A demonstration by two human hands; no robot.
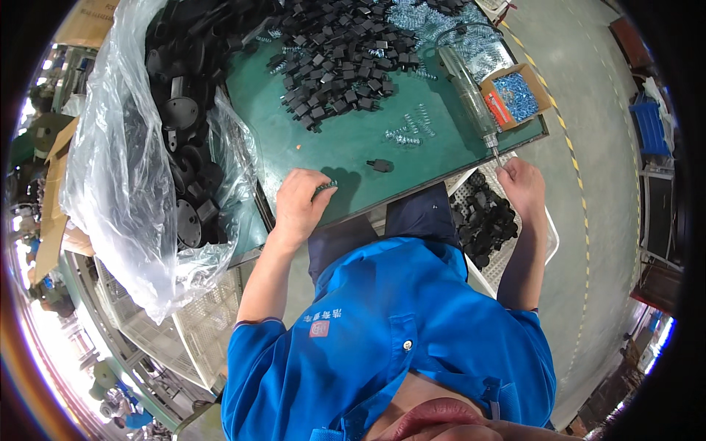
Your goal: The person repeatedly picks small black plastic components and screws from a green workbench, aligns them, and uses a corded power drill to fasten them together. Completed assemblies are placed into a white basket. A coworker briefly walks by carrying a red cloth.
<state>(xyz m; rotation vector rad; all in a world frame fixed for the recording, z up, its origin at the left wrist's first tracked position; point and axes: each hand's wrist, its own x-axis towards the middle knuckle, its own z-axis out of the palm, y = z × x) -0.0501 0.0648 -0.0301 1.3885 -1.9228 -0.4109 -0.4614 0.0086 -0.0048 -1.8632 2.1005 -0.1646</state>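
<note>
My left hand (296, 204) rests on the near part of the green table mat (346, 143), with its fingers closed on a small spring part (328, 187). A single black plastic piece (380, 165) lies just right of it on the mat. My right hand (522, 185) is at the table's right front corner. Its thumb and forefinger pinch the metal tip of a long clear tube-shaped tool (469, 92) that lies slanted across the mat. A few loose metal springs (408, 128) lie in the middle of the mat.
A big pile of black plastic pieces (338, 55) covers the far mat. An open cardboard box of blue-grey springs (518, 95) sits at the right. At left, a clear plastic bag (125, 184) holds black round parts. A white crate of black parts (482, 217) stands below my right hand.
</note>
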